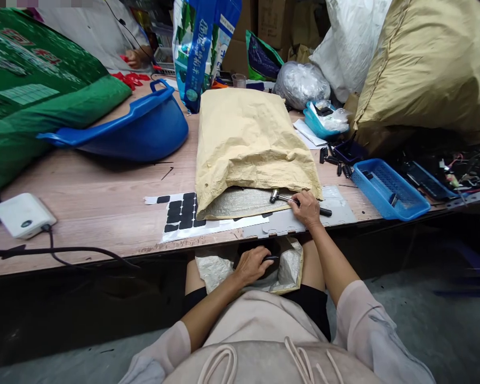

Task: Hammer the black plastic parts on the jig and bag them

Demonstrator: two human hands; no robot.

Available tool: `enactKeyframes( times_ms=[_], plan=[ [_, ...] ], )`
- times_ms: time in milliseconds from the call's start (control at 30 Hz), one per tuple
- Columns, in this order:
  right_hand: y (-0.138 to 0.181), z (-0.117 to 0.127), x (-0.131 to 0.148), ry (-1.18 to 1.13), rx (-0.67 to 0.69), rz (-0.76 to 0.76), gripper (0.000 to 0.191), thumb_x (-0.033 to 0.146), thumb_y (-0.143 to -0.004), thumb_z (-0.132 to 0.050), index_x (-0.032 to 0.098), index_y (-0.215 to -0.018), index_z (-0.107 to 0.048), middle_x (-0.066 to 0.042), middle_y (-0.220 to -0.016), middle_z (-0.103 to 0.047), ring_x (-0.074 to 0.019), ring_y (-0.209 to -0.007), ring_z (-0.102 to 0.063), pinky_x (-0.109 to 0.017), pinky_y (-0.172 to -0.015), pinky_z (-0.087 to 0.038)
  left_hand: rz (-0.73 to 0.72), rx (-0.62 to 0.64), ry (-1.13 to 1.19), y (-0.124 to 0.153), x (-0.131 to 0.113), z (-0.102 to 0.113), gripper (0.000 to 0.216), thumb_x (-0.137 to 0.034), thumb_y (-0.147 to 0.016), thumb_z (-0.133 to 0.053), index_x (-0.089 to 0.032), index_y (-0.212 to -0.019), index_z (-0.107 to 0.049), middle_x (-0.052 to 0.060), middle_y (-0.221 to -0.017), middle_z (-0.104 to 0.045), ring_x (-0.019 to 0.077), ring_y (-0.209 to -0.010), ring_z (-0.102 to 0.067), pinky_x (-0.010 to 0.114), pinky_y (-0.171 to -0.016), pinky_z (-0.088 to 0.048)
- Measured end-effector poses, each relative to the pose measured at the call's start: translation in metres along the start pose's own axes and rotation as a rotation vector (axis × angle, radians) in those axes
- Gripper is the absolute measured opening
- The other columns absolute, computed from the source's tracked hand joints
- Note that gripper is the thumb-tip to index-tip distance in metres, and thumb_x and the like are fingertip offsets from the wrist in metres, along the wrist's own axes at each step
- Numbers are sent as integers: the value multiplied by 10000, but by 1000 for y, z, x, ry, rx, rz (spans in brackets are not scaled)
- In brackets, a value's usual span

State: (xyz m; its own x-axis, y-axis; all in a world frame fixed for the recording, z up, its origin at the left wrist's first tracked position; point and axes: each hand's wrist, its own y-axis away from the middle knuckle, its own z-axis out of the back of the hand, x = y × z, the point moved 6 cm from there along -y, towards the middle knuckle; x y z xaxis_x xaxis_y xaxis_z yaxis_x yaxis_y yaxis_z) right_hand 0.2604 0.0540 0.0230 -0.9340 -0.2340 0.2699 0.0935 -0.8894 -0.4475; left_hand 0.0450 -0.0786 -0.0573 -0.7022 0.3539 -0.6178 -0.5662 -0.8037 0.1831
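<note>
My right hand (305, 208) rests on the table edge, fingers closed around the handle of a small hammer (280, 197) whose metal head lies at the open mouth of a tan paper sack (248, 144). My left hand (251, 265) is below the table in my lap, fingers curled on a small black object (270, 258) inside an open woven bag (290, 269). A white sheet with several black square pads (182, 213) lies partly under the sack.
A blue plastic basin (144, 128) lies tilted at left, beside a large green sack (28, 90). A white device (23, 215) with a cable sits at the near left. A blue basket (386, 189) stands right. Another person's hand (132, 57) works at the far end.
</note>
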Motion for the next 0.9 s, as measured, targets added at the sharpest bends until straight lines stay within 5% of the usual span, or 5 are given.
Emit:
enactKeyframes(
  times_ms=[200, 333, 467, 633, 900],
  plan=[
    [0, -1, 0, -15, -1, 2, 118, 333, -933, -666, 232, -888, -705, -72, -904, -676, -255, -905, -564, -362, -839, -445, 86, 38, -35, -3, 6, 5, 252, -329, -968, -640, -242, -1185, -732, 81, -1130, -768, 253, -1053, -725, 340, -895, -538],
    [1, -3, 0, -9, 4, 19, 133, 328, -953, -649, 232, -886, -712, -77, -915, -681, -257, -921, -564, -366, -855, -445, -37, -212, 79, -10, -13, 57, 176, -335, -966, -634, -246, -1047, -763, 36, -1018, -790, 190, -916, -726, 285, -841, -528],
    [1, -1, -1, 3, -35, 13, 163, 331, -991, -606, 232, -920, -714, -78, -926, -681, -253, -928, -565, -359, -857, -441, 100, -416, 65, -40, -6, 120, 195, -324, -960, -605, -240, -990, -779, 28, -896, -784, 177, -798, -700, 278, -766, -507],
    [2, 6, -6, 18, -151, -42, 258, 396, -1041, -527, 233, -961, -710, -91, -950, -672, -260, -927, -562, -372, -881, -446, 328, -314, -68, -89, 13, 160, 362, -309, -929, -607, -281, -1270, -724, 38, -954, -784, 259, -963, -714, 323, -807, -515],
    [4, 6, -7, -10, -121, -100, 261, 388, -1029, -523, 236, -949, -719, -100, -942, -671, -272, -934, -551, -398, -875, -433, 262, -385, -130, -138, -3, 192, 426, -238, -942, -544, -247, -1365, -600, 79, -1112, -758, 287, -1063, -688, 374, -895, -521]
  ],
)
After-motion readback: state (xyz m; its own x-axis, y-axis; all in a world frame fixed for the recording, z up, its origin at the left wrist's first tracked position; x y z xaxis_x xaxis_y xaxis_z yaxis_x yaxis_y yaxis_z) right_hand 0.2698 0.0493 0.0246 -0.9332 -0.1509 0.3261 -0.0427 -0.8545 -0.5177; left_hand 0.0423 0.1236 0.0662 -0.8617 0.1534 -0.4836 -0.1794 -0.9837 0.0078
